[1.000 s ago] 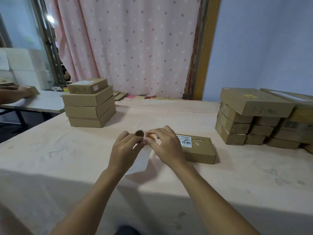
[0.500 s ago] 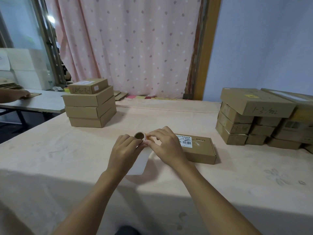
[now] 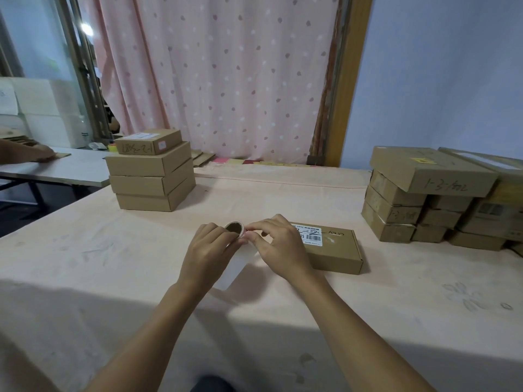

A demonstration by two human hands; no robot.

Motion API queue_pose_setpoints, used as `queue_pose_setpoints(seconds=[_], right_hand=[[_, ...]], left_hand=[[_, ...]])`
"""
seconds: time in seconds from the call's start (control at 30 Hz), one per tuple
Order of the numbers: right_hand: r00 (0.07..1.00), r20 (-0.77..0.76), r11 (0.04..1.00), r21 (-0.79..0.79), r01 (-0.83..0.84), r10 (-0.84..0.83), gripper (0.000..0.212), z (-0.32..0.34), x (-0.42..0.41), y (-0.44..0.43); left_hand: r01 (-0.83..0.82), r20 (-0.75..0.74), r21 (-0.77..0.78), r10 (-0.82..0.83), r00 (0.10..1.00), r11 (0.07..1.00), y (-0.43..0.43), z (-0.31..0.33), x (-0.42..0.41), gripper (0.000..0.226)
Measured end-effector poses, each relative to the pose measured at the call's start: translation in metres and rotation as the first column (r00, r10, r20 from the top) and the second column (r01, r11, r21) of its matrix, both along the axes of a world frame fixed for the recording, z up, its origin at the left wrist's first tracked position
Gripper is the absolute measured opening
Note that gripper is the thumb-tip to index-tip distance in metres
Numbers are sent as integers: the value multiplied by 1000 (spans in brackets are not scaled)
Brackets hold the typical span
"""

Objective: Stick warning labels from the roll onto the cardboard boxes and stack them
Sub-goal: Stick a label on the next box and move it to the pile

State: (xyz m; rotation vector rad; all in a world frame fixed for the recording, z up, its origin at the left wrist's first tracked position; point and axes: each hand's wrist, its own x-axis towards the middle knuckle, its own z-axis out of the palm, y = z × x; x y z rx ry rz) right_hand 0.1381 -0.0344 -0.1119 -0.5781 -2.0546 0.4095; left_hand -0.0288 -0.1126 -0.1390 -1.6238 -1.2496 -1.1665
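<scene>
My left hand (image 3: 208, 251) grips a small label roll (image 3: 235, 228) with a brown cardboard core, held above the table. A white strip of backing paper (image 3: 232, 267) hangs from the roll down to the table. My right hand (image 3: 278, 246) pinches at the roll's right edge with thumb and fingertips. Just right of my hands lies a flat cardboard box (image 3: 332, 250) with a white barcode label on its top. A stack of several cardboard boxes (image 3: 151, 176) stands at the far left of the table.
A large pile of cardboard boxes (image 3: 430, 199) fills the table's right side. The table (image 3: 113, 264) has a pale pink cover. Another person's hand (image 3: 36, 154) rests on a second white table at far left. A pink curtain hangs behind.
My hands have stayed together on the roll, with my right fingers shifting slightly at its edge. The other person's hand at far left has moved on its table.
</scene>
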Motion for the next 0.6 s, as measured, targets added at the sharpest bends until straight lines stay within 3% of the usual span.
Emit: queue_pose_setpoints(seconds=[0.2, 0.3, 0.47, 0.6], right_hand=[[999, -46, 942, -334, -38, 24, 4, 9, 2, 2], [999, -46, 929, -369, -28, 12, 4, 10, 3, 3], [993, -63, 931, -360, 68, -96, 13, 8, 8, 18], [989, -72, 912, -400, 89, -129, 9, 7, 16, 28]], left_hand=[[6, -13, -35, -6, 1000, 999, -4, 2, -6, 15], [7, -31, -60, -9, 999, 998, -5, 3, -9, 11], [-16, -63, -102, 10, 998, 995, -5, 4, -16, 25], [7, -55, -151, -15, 998, 989, -2, 3, -18, 24]])
